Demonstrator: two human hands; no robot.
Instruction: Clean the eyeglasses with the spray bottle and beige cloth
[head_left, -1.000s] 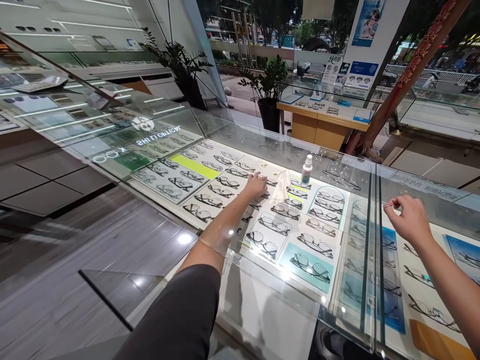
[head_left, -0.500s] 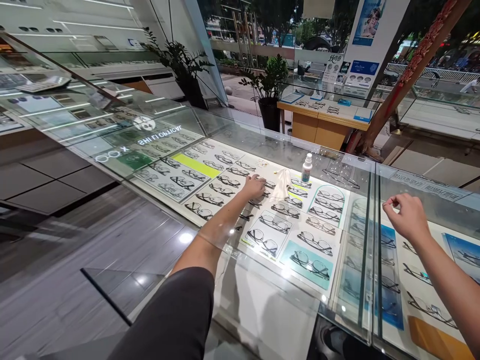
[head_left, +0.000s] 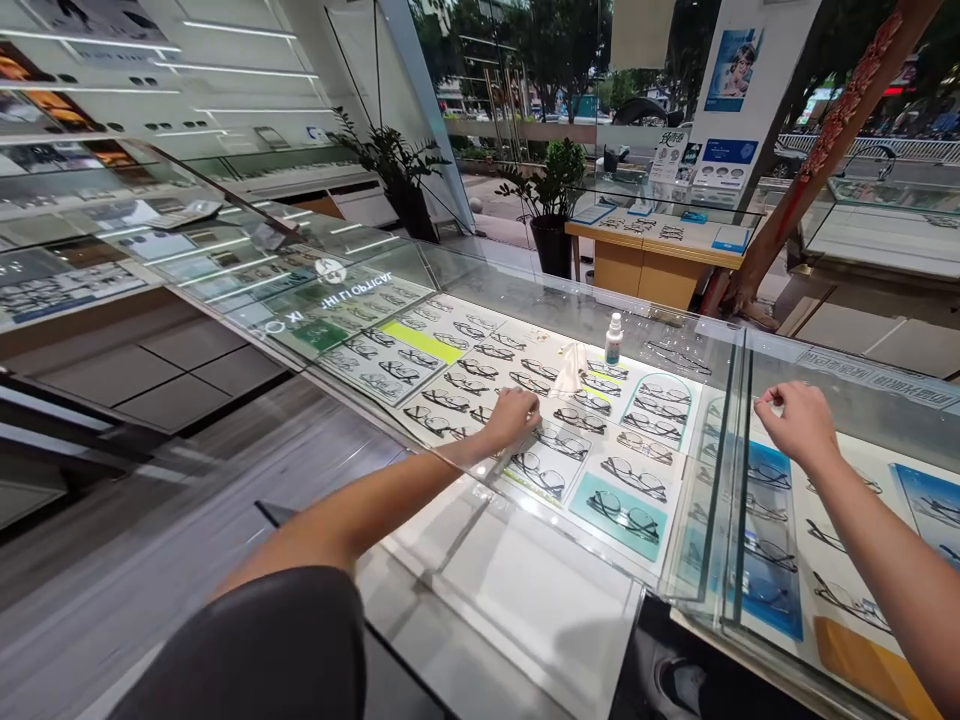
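Note:
My left hand (head_left: pixel 516 415) hovers over or rests by the rows of eyeglasses in the counter, fingers curled in; whether anything is in them is hidden. Close to it lie dark-framed glasses (head_left: pixel 533 383) and a round-lensed pair (head_left: pixel 538 474). A pale cloth (head_left: pixel 570 372) lies crumpled just beyond, and a small white bottle (head_left: pixel 613 342) stands upright behind it. To the right, my right hand (head_left: pixel 799 420) is raised above the neighbouring glass section, thumb and fingers drawn together with nothing visible in them.
A glass joint (head_left: pixel 733 450) divides the two counter sections. A teal card (head_left: pixel 619 515) bears one pair of glasses. Farther back are potted plants (head_left: pixel 551 240) and a wooden display table (head_left: pixel 645 262). Dark tiled fronts (head_left: pixel 172 370) and floor lie at left.
My left hand has come nearer, its fingers now curled instead of reaching out over the glasses. My right hand stays pinched in nearly the same place. The view has shifted left.

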